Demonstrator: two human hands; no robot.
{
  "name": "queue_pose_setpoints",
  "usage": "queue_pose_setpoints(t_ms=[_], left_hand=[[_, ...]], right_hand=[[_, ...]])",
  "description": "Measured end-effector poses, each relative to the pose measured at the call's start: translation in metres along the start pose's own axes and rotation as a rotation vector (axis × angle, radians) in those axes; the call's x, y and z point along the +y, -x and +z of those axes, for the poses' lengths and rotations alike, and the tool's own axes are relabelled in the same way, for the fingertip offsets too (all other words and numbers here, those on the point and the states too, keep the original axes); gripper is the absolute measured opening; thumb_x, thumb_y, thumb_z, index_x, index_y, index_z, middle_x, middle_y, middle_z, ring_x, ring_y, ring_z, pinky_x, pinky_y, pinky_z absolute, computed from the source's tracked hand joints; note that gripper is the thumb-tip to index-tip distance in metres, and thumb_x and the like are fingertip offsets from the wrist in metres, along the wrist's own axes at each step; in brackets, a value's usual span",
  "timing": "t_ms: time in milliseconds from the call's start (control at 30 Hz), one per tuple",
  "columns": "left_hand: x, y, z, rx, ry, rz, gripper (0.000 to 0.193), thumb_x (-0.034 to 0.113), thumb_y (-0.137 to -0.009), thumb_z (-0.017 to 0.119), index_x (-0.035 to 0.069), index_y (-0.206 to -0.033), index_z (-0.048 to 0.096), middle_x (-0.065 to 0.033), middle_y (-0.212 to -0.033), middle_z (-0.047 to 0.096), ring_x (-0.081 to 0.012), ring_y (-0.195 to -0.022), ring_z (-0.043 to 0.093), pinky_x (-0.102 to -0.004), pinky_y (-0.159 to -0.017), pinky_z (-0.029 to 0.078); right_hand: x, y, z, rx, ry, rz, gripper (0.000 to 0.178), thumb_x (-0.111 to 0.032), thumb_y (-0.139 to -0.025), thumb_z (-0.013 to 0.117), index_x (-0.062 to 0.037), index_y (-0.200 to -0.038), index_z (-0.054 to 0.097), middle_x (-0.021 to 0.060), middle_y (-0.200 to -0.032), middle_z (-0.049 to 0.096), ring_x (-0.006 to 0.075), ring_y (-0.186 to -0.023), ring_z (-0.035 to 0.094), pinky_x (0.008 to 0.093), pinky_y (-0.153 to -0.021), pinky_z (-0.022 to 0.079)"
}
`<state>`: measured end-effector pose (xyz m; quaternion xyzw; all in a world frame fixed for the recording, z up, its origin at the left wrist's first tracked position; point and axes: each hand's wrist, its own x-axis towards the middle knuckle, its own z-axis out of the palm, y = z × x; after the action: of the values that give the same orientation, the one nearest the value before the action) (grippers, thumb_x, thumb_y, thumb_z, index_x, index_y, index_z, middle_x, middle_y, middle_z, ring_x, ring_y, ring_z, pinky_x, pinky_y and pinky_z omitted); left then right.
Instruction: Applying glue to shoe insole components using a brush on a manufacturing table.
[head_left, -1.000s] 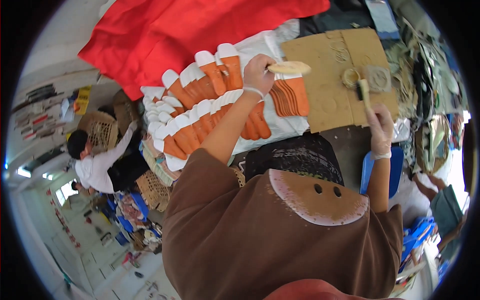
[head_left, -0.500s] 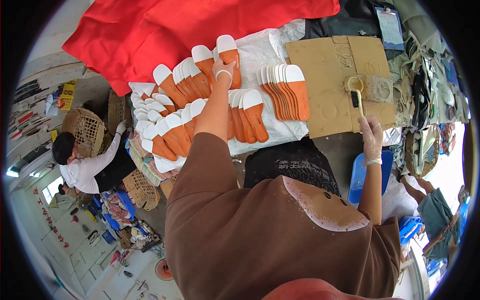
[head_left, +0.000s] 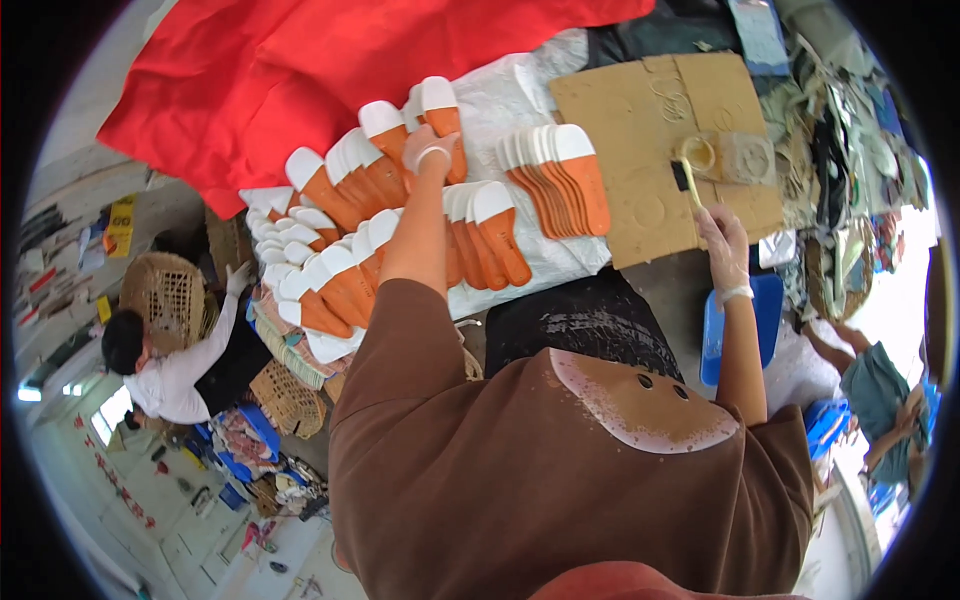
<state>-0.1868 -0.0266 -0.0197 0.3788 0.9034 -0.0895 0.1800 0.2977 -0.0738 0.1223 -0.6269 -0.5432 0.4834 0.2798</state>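
My left hand (head_left: 424, 150), in a thin clear glove, is closed around the lower part of an orange insole with a white end (head_left: 440, 108) at the far edge of the laid-out insoles. Beside it, more orange-and-white insoles (head_left: 370, 175) overlap in rows on the white sheet (head_left: 490, 100). My right hand (head_left: 724, 238), also gloved, grips a pale-handled brush with dark bristles (head_left: 688, 178). The bristles hang just left of a small round pot (head_left: 698, 155) on the cardboard (head_left: 640, 190). A fanned stack of insoles (head_left: 560, 180) lies between my hands.
Red cloth (head_left: 300, 80) covers the far left. A clear plastic container (head_left: 748, 158) adjoins the pot. Below my right hand is a blue tray (head_left: 742, 325). Material scraps (head_left: 830, 170) pile up at right. One co-worker (head_left: 170, 365) works by baskets at left; another person (head_left: 880, 400) is at right.
The brush has moved away from over the pot to its left side, bristles turned leftward. My left hand stays at the same insole. The whole view has shifted slightly.
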Motion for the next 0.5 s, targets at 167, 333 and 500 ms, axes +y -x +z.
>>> queue_pose_setpoints(t_ms=[167, 333, 500], left_hand=[[0.014, 0.024, -0.037, -0.010, -0.084, -0.063, 0.095, 0.079, -0.065, 0.064, 0.007, -0.127, 0.058, -0.0139, -0.128, 0.060, -0.0286, -0.117, 0.060, -0.0433, -0.090, 0.052], [0.014, 0.043, -0.025, 0.370, 0.119, 0.129, 0.070, 0.064, -0.075, 0.067, 0.001, -0.105, 0.062, -0.0201, -0.111, 0.064, -0.0368, -0.103, 0.062, -0.0491, -0.083, 0.051], [0.093, 0.103, -0.001, 0.093, 0.182, 0.913, 0.051, 0.038, -0.076, 0.072, 0.002, -0.108, 0.057, -0.0180, -0.107, 0.060, -0.0349, -0.103, 0.056, -0.0427, -0.091, 0.046]], right_hand=[[0.019, -0.009, -0.007, 0.146, 0.127, 0.020, 0.026, -0.028, -0.091, 0.066, -0.0026, -0.086, 0.064, -0.0042, -0.072, 0.051, 0.0069, -0.068, 0.044, 0.0237, -0.062, 0.038], [0.091, -0.041, -0.018, 0.315, 0.477, 0.228, 0.033, -0.035, -0.089, 0.062, -0.0021, -0.094, 0.064, 0.0186, -0.086, 0.066, 0.0340, -0.082, 0.064, 0.0429, -0.075, 0.048], [0.126, -0.092, -0.002, 0.292, 0.628, 0.224, 0.030, -0.030, -0.091, 0.057, -0.0035, -0.105, 0.054, 0.0240, -0.107, 0.062, 0.0422, -0.095, 0.063, 0.0500, -0.082, 0.049]])
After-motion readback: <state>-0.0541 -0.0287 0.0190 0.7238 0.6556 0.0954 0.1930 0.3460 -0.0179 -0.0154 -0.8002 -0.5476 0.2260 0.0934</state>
